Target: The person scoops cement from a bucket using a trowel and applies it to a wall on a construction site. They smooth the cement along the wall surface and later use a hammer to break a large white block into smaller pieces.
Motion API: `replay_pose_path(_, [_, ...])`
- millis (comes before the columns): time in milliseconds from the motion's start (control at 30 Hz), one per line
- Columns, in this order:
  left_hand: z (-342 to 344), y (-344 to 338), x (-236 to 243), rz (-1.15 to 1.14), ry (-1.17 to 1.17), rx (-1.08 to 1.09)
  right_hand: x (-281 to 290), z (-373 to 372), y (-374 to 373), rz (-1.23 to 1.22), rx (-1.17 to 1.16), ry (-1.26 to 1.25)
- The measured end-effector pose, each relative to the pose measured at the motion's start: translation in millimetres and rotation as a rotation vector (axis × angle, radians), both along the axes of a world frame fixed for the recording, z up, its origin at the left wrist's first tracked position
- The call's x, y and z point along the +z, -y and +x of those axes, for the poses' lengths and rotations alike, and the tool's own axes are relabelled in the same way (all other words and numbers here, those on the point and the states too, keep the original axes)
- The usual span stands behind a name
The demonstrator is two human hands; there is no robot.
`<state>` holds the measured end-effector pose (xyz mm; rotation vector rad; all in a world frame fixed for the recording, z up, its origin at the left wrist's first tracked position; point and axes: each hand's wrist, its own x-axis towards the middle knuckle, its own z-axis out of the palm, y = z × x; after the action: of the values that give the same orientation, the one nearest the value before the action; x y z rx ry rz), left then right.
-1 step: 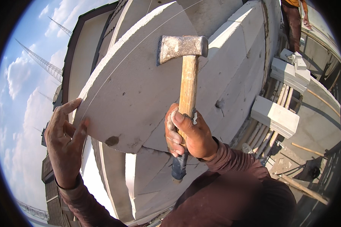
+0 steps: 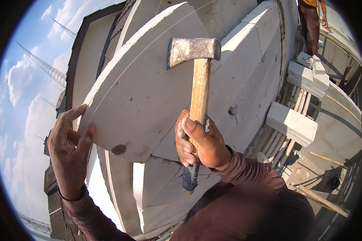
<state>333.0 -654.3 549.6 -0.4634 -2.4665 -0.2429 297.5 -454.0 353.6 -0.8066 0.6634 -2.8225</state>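
Observation:
A hatchet (image 2: 199,84) stands upright in my right hand (image 2: 203,140), its worn metal head (image 2: 193,51) at the top and the blade edge facing left. My fingers and thumb wrap round the lower wooden handle, just above its dark wrapped end (image 2: 190,176). My left hand (image 2: 70,144) pinches the lower left corner of a pale lightweight concrete block (image 2: 145,92), with its thumb and fingertips at the edge. Along the block's rough-cut upper left side runs a thin line. The hatchet head is in front of the block's face; whether they touch, I cannot tell.
More pale blocks form a wall (image 2: 245,80) beside and below this one. To the right, loose white blocks (image 2: 291,124) rest on poles (image 2: 277,146). A person (image 2: 309,28) stands at the upper right. Sticks (image 2: 323,201) lie lower right; roofs (image 2: 54,201) are at the left.

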Motion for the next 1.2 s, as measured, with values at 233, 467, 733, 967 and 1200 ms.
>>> replay_pose_path(233, [-4.5, 0.1, -0.3, -0.047, -0.035, -0.013, 6.2, 0.1, -0.7, -0.029, 0.018, 0.004])
replay_pose_path(467, [-3.3, 5.2, 0.0, 0.02, -0.002, -0.032, 4.6, 7.0, 8.1, 0.047, -0.017, 0.034])
replay_pose_path(733, [-4.3, 6.3, 1.0, -0.037, -0.046, -0.043, -15.4, 37.4, 28.6, 0.082, 0.115, 0.162])
replay_pose_path(967, [0.3, 5.8, -0.1, -0.107, -0.039, 0.006, -48.8, 64.4, 55.5, 0.032, 0.2, 0.171])
replay_pose_path(1200, [-3.4, 12.0, -2.1, -0.182, -0.075, -0.033, -75.2, 90.8, 74.7, 0.099, 0.349, 0.24])
